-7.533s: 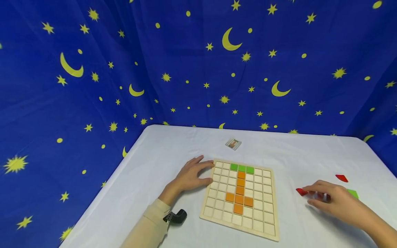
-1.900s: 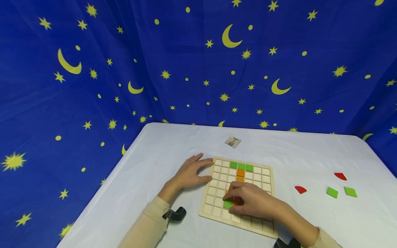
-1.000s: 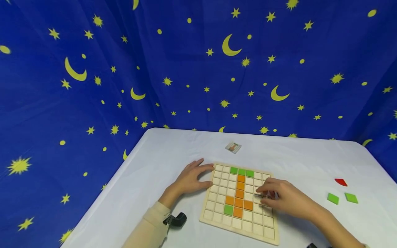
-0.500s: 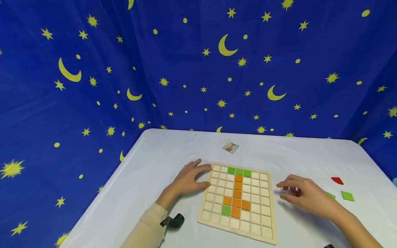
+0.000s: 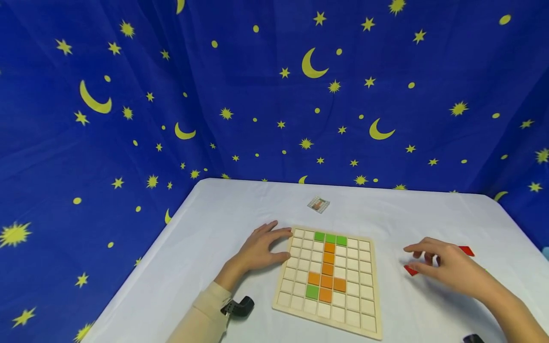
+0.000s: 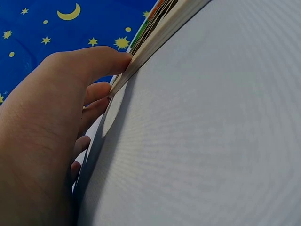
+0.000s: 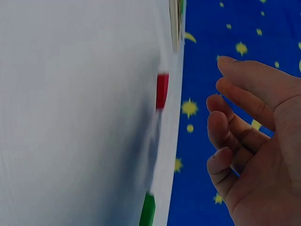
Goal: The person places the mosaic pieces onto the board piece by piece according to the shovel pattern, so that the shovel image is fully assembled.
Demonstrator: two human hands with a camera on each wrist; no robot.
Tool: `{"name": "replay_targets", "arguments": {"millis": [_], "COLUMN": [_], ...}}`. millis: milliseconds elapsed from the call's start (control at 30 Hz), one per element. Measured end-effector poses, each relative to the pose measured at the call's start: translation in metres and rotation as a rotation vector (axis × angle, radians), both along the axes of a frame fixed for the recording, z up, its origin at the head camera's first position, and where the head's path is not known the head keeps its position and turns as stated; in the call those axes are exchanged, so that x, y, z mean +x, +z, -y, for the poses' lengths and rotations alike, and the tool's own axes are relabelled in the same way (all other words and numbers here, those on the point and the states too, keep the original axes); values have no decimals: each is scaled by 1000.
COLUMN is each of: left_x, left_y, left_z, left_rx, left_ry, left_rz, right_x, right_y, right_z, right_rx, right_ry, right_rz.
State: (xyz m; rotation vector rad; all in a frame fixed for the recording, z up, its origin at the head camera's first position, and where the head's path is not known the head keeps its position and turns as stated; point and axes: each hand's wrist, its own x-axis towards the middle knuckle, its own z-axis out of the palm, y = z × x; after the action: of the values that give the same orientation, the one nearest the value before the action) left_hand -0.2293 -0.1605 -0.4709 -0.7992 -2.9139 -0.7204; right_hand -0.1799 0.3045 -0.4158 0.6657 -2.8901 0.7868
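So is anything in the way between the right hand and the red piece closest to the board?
No, nothing I can see. From the head camera, the right hand covers part of that red piece, but the right wrist view shows only a gap between them.

A curtained booth: starry blue cloth (image 5: 240, 76) hangs from nine to two o'clock around a white-covered table (image 5: 407, 214).
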Motion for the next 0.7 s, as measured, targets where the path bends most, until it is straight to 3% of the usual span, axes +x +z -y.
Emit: {"name": "replay_targets", "arguments": {"millis": [367,700], "left_x": [0,-1], "left_y": [-2,-3], "left_z": [1,0], "left_rx": [-13,1], "left_ry": [14,7], "left_rz": [2,-3], "right_x": [-10,-11], "right_y": [-7,-12], "right_z": [-37,-62], "right_rx": [-4,60], "right_ry": [-132,-193], "right_rz": [35,223]}}
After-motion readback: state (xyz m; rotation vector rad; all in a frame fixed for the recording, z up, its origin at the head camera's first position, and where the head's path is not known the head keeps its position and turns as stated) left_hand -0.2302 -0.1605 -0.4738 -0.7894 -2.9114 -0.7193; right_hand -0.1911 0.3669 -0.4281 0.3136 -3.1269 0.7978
